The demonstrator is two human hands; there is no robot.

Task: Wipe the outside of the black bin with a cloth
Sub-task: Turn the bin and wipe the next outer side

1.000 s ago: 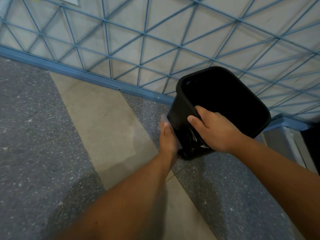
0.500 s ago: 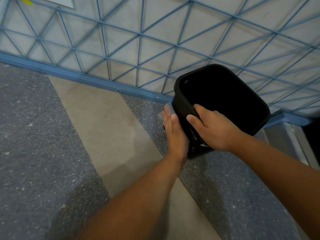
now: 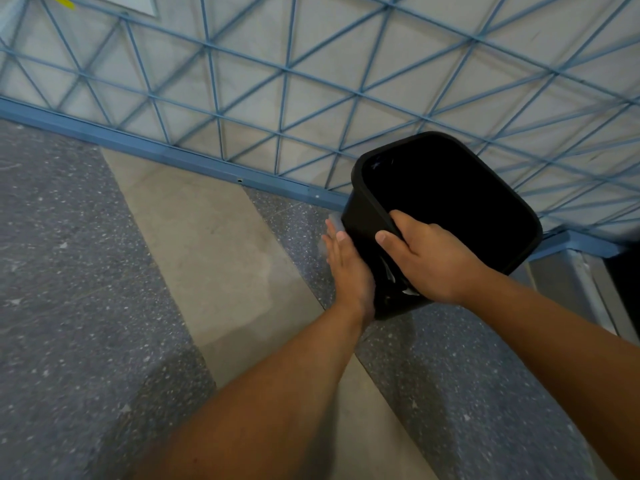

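Note:
The black bin is tilted above the floor, its dark open mouth facing up at me. My right hand grips the near rim, thumb on the outside and fingers curled inside. My left hand lies flat with straight fingers against the bin's left outer wall, pressing a pale grey cloth onto it. Only a small edge of the cloth shows beyond my fingertips; the rest is hidden under my palm.
A blue metal lattice fence on a blue base rail runs behind the bin. The floor has speckled grey terrazzo and a beige strip. A grey metal post stands at the right.
My left hand with the cloth has slid up the bin's left side, from near the bottom to just under the rim. My right hand has kept its grip on the rim.

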